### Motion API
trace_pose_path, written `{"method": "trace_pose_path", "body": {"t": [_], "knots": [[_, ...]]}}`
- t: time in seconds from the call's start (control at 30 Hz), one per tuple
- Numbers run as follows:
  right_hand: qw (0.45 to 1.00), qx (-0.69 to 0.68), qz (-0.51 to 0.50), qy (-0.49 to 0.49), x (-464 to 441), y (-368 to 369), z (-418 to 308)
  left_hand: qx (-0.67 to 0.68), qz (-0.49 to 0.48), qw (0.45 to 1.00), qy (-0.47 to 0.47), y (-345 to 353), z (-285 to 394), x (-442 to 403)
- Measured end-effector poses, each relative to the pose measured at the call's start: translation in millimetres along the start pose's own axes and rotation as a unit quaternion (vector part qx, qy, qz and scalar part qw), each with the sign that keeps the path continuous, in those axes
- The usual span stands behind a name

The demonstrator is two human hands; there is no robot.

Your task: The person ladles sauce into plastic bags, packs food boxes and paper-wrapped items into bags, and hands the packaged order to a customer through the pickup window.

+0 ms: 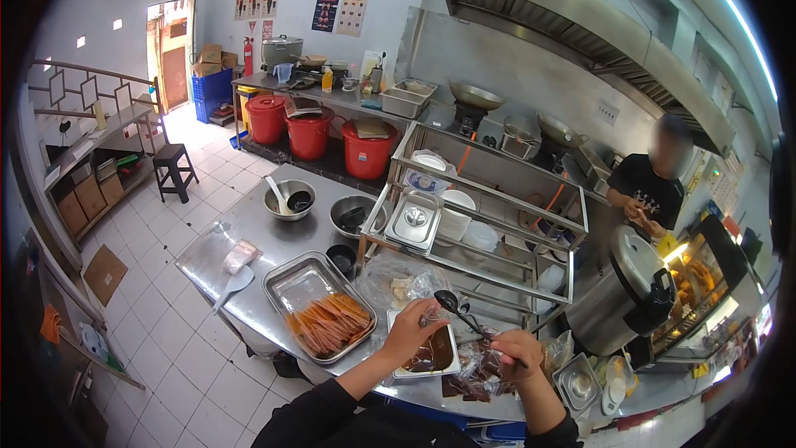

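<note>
My right hand (521, 355) is closed round the handle of a black ladle (448, 301), whose bowl is raised beside my left hand. My left hand (412, 328) pinches a small piece of clear plastic (432, 312), seemingly a little bag, close to the ladle's bowl. Beneath them stands a rectangular metal container (452, 362) with brown sauce (424, 358) inside. Several brown-filled clear plastic packets (479, 380) lie to its right, below my right hand. Left of the container, a metal tray (286, 268) holds a pile of long orange-brown food pieces (329, 323).
Two metal bowls (290, 214), a white scoop (236, 284) and a crumpled plastic bag (390, 278) lie on the steel table (224, 236). A metal rack (481, 270) rises behind it. Across at the right, a person (651, 182) stands beside a large cooker (618, 290).
</note>
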State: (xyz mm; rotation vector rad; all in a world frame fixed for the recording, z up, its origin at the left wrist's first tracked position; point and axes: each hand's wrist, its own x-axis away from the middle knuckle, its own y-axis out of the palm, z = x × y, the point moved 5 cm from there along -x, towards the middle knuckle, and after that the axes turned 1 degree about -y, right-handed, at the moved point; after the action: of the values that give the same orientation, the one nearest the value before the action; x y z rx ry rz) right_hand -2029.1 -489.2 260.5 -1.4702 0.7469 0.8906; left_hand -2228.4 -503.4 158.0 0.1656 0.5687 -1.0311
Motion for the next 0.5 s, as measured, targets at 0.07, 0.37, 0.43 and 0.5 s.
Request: {"method": "trace_pose_path", "body": {"t": [0.07,0.37,0.43,0.5], "knots": [[1.0,-0.009,0.017,0.02,7.4,1.3,2.9,0.01,-0.001,1.0,-0.002,-0.3,-0.9,1.3],[0.989,-0.043,0.114,0.087,29.9,7.7,12.8,-0.01,-0.01,1.0,-0.024,2.4,-14.6,6.6],[0.972,-0.056,0.186,0.132,41.4,8.7,18.2,-0.006,-0.022,1.0,-0.021,3.3,-17.6,7.4],[0.958,-0.091,0.208,0.176,55.7,14.3,24.5,-0.01,-0.031,0.999,-0.023,2.8,-18.0,9.0]]}}
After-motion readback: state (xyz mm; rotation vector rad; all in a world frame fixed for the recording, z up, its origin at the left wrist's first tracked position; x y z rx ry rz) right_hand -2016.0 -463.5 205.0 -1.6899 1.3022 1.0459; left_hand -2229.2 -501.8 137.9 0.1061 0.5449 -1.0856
